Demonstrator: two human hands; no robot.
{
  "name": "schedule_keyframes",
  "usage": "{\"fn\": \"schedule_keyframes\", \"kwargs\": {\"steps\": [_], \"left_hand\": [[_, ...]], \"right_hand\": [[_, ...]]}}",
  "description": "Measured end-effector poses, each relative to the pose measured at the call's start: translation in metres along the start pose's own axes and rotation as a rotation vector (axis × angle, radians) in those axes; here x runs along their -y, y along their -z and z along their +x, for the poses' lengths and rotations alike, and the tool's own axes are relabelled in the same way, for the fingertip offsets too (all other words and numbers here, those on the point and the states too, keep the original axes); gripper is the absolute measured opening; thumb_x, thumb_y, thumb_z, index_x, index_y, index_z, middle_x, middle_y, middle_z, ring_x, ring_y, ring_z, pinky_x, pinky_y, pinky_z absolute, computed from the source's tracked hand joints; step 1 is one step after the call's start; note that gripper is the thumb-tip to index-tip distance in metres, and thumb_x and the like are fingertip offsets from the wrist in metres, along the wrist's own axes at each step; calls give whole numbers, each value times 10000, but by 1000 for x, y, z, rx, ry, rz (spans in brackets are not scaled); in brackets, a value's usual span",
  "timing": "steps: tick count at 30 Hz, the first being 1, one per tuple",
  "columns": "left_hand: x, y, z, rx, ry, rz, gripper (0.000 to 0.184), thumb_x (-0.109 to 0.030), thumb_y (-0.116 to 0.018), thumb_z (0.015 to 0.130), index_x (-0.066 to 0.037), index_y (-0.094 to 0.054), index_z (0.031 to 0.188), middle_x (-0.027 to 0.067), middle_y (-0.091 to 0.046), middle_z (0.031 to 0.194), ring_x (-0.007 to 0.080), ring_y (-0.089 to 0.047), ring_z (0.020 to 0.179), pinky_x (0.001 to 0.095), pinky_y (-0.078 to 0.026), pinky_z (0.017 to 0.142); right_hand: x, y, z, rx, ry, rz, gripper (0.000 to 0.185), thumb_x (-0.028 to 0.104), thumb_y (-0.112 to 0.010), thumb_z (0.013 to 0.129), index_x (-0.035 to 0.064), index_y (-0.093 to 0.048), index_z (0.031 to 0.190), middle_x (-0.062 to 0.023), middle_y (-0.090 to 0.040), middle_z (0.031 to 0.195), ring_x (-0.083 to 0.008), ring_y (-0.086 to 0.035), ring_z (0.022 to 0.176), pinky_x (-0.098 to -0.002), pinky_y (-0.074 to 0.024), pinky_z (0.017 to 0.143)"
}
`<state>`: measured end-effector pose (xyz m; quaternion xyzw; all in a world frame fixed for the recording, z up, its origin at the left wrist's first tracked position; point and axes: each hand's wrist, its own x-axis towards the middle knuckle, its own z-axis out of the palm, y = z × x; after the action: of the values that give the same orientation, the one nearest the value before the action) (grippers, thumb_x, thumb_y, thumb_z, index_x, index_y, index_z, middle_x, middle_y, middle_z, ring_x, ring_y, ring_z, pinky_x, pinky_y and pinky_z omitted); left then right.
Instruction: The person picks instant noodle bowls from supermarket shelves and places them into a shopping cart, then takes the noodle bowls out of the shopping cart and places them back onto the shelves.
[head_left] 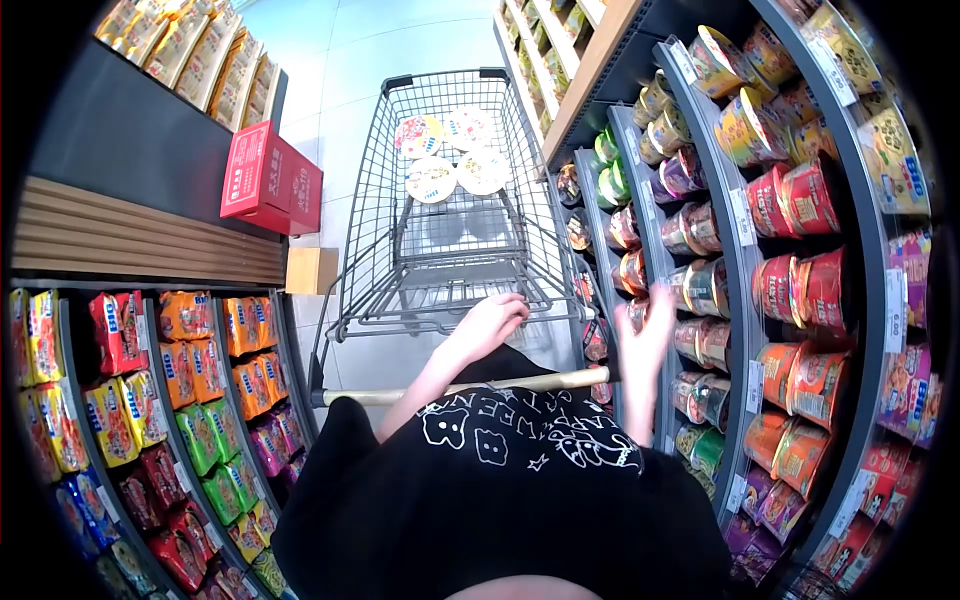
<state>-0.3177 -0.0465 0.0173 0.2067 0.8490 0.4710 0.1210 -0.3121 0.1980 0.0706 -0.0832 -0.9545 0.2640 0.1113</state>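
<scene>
My left hand hovers over the near end of a wire shopping cart, its fingers loosely bent and nothing in them. Beside the right-hand shelf, my right hand is raised with thumb and fingers apart. It is nearest to the instant noodle cups on that shelf, including a dark red cup; whether it touches one I cannot tell. Several round noodle tubs with printed lids lie in the cart's far part. The cart's handle bar runs in front of my body, under my left forearm.
Shelves of noodle cups and tubs rise close on my right, with price tags along their edges. On the left stand racks of bagged noodles. A red box juts out beside the cart. Pale tiled floor shows ahead.
</scene>
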Motion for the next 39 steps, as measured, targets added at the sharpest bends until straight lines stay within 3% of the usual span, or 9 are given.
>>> {"fn": "schedule_keyframes", "kwargs": {"steps": [7, 13, 18, 25, 30, 33, 35, 37, 39], "left_hand": [[22, 65, -70, -190, 539, 33, 195, -149, -479, 865, -19, -559, 987, 142, -569, 1027, 289, -547, 972, 352, -408, 881], [15, 38, -79, -440, 475, 559, 405, -317, -427, 887, -37, -486, 1173, 145, -465, 1232, 270, -334, 1241, 425, -157, 1061], [10, 54, -69, -785, 154, 370, 197, -6, -540, 730, -20, -583, 922, 115, -570, 1049, 273, -532, 1003, 384, -401, 863], [67, 113, -77, -1061, 29, 487, 161, 56, -509, 719, 5, -585, 852, 142, -605, 922, 290, -577, 886, 362, -457, 779], [97, 206, -112, -1214, 435, 892, 335, -52, -532, 769, -4, -503, 1099, 175, -440, 1215, 316, -393, 1153, 420, -287, 956], [176, 214, -162, -1440, 692, 292, 530, -197, -528, 843, 33, -331, 1277, 242, -346, 1295, 316, -322, 1226, 372, -250, 1008], [204, 202, -201, -1296, 788, -50, 638, -316, -516, 858, 57, -261, 1308, 243, -328, 1319, 314, -320, 1231, 335, -252, 1008], [211, 194, -224, -1217, 873, -147, 662, -378, -487, 867, 58, -256, 1309, 237, -328, 1325, 306, -352, 1213, 323, -276, 992], [150, 196, -201, -1214, 939, -164, 599, -384, -485, 868, 20, -333, 1283, 194, -464, 1216, 257, -468, 1107, 329, -362, 908]], "right_hand": [[0, -44, -49, 141, -34, -191, 376, 213, -587, 747, 78, -532, 1094, -104, -486, 1159, -296, -524, 975, -402, -410, 807], [13, -57, -16, 221, -16, -269, 263, 185, -565, 741, 86, -574, 984, -106, -485, 1037, -288, -522, 926, -418, -447, 690], [8, -75, 10, 210, 64, -329, 292, 183, -575, 743, 52, -552, 1003, -117, -479, 975, -284, -497, 927, -410, -462, 713], [59, -102, 1, 397, 93, -381, 468, 345, -529, 798, -58, -485, 1033, -199, -428, 982, -325, -455, 945, -411, -462, 744], [120, -90, -43, 1032, 274, -69, 688, 445, -444, 861, 40, -178, 1348, -260, -463, 1025, -396, -574, 808, -460, -470, 715], [126, -84, -17, 1477, 539, 256, 739, 357, -575, 810, 27, -194, 1351, -232, -575, 902, -328, -590, 852, -386, -459, 767], [128, -106, 35, 1352, 342, 373, 684, 256, -614, 776, 39, -284, 1333, -203, -571, 980, -277, -568, 936, -350, -438, 820], [97, -193, 90, 730, 564, 350, 601, 198, -622, 733, 18, -377, 1252, -216, -554, 1012, -320, -558, 909, -385, -452, 824], [81, -252, 165, 613, 680, -42, 646, 171, -634, 718, 15, -349, 1276, -194, -448, 1222, -325, -403, 1159, -390, -337, 982]]}}
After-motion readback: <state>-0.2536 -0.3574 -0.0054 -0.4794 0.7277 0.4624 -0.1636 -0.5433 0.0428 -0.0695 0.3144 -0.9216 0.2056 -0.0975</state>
